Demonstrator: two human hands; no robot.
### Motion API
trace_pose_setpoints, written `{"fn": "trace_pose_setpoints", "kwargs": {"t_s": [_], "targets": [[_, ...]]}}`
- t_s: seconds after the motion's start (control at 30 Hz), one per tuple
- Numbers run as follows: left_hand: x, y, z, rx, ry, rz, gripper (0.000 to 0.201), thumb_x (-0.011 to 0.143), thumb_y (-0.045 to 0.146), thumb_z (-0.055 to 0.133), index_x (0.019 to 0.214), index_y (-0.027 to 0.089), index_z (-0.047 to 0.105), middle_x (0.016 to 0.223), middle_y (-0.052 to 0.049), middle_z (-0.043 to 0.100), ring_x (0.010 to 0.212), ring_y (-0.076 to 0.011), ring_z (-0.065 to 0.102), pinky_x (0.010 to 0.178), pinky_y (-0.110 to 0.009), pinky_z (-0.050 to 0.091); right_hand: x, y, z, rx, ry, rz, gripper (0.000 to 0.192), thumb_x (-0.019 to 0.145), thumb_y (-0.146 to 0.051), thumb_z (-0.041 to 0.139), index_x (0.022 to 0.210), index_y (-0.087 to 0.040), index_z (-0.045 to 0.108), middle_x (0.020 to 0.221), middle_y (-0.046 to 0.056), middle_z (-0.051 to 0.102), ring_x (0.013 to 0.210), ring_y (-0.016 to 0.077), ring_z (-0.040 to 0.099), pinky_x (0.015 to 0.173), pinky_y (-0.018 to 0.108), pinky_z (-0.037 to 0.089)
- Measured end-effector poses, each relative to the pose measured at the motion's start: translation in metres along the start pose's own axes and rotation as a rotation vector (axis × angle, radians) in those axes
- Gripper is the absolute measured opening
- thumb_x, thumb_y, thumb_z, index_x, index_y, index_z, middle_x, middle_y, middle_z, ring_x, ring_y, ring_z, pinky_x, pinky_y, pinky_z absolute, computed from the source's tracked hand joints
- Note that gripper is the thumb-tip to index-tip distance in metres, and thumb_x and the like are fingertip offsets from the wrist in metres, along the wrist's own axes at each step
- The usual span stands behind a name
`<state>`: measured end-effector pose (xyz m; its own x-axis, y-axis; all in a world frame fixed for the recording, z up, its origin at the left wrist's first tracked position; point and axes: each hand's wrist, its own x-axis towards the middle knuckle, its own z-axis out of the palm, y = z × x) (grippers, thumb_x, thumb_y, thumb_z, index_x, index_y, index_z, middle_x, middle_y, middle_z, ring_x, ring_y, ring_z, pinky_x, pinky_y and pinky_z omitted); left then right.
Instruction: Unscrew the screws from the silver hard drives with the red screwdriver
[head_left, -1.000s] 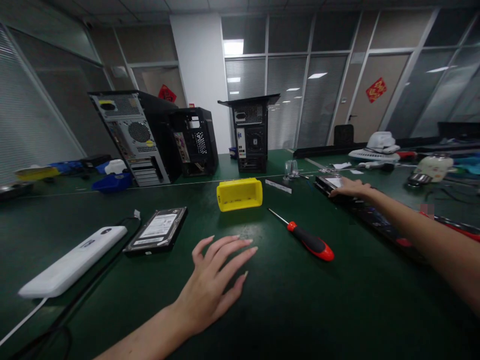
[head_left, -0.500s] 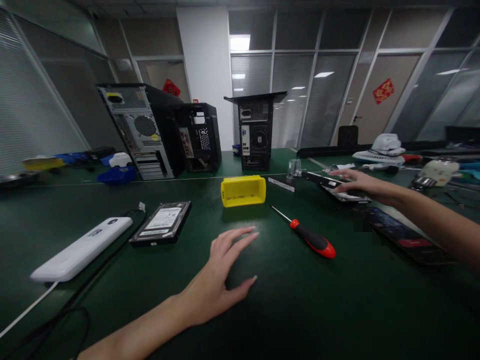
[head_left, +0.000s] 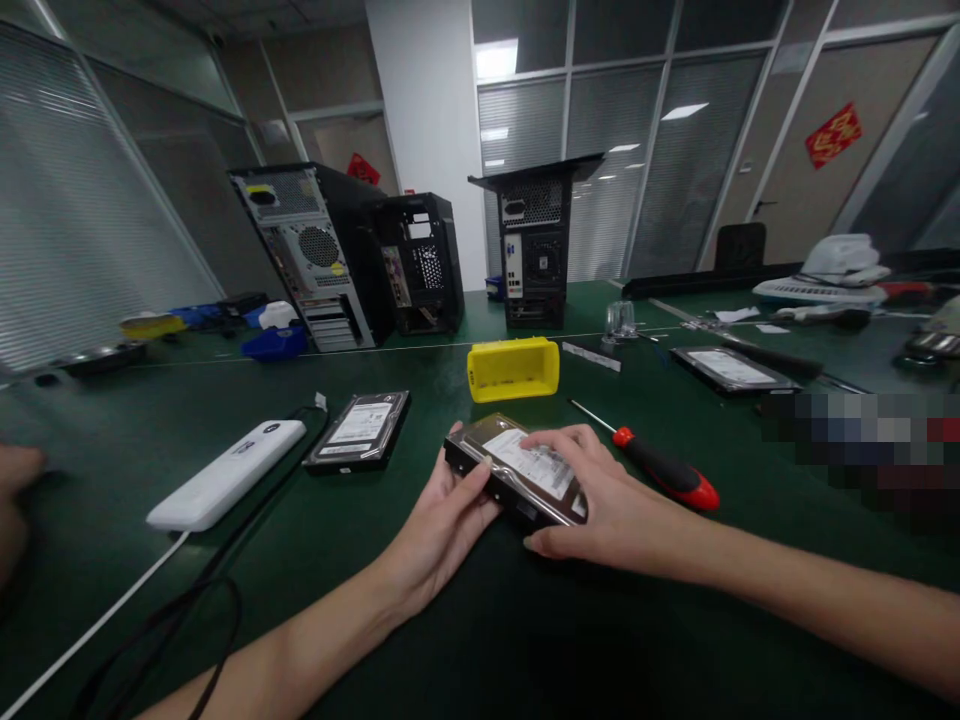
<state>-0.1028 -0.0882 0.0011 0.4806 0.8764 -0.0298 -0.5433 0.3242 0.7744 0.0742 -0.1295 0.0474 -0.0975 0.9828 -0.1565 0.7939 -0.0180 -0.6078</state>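
Both of my hands hold a hard drive, label side up and tilted, just above the green table. My left hand grips its left end, thumb along the near edge. My right hand is closed over its right end, fingers on the label and thumb at the near side. Beyond the drive stands a yellow bin. A screwdriver with a red and black handle lies to the right of my right hand. Another hard drive rests flat to the left, and one more hard drive lies at the right.
Computer cases stand at the back, including a black case in the middle. A white power strip with cables lies at the left. Another person's hand shows at the left edge. A clear plastic piece stands behind.
My right hand has come from the far right to the middle with a hard drive. My left hand, open and empty before, has closed on the drive's left end. The view has shifted slightly.
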Motion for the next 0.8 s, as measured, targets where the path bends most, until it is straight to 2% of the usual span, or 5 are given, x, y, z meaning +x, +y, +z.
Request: {"fn": "trace_pose_setpoints", "kwargs": {"t_s": [0.3,0.43,0.57,0.67,0.8], "targets": [[0.012,-0.006,-0.004,0.048,0.026,-0.049,0.072,0.088,0.003,0.054,0.144,0.028,0.016,0.125,-0.011,0.058,0.111,-0.0227,0.061,0.101,-0.043,0.045,-0.011,0.016,0.014,-0.053,0.045,0.069,0.087,0.065,-0.053,0.065,0.141,-0.035,0.027,0.140,0.004,0.021,0.123,0.0272,0.036,0.104,0.041,0.035],[0.022,-0.003,-0.010,0.012,0.083,-0.082,0.067,0.089,0.001,0.048,0.143,0.023,0.014,0.117,-0.014,0.062,0.102,-0.0222,0.066,0.096,-0.042,0.049,-0.026,0.029,0.024,-0.104,0.001,-0.018,0.081,0.078,-0.056,0.052,0.147,-0.034,0.016,0.150,0.002,0.011,0.137,0.0245,0.020,0.114,0.040,0.023],[0.036,0.005,-0.013,-0.015,0.053,-0.153,0.043,0.091,0.004,0.045,0.133,0.010,0.036,0.118,-0.019,0.060,0.100,-0.0227,0.066,0.096,-0.040,0.049,-0.046,0.036,0.032,-0.142,-0.098,-0.029,0.079,0.083,-0.052,0.045,0.148,-0.031,0.005,0.156,-0.003,-0.005,0.143,0.0236,0.006,0.115,0.043,0.019],[0.043,0.008,-0.010,0.001,0.014,-0.183,0.030,0.093,0.011,0.045,0.123,0.008,0.048,0.119,-0.019,0.059,0.103,-0.0226,0.064,0.098,-0.038,0.047,-0.058,0.035,0.030,-0.140,-0.142,-0.046,0.082,0.081,-0.047,0.049,0.149,-0.027,0.007,0.156,-0.003,-0.007,0.144,0.0258,0.006,0.115,0.045,0.020],[0.046,0.015,-0.009,0.122,-0.044,-0.198,0.054,0.084,0.001,0.055,0.134,0.011,0.038,0.120,-0.016,0.060,0.108,-0.0215,0.062,0.102,-0.036,0.043,-0.067,0.047,0.022,-0.117,-0.098,-0.079,0.074,0.083,-0.047,0.048,0.148,-0.027,0.019,0.156,-0.001,0.007,0.141,0.0286,0.018,0.114,0.048,0.024]]}}
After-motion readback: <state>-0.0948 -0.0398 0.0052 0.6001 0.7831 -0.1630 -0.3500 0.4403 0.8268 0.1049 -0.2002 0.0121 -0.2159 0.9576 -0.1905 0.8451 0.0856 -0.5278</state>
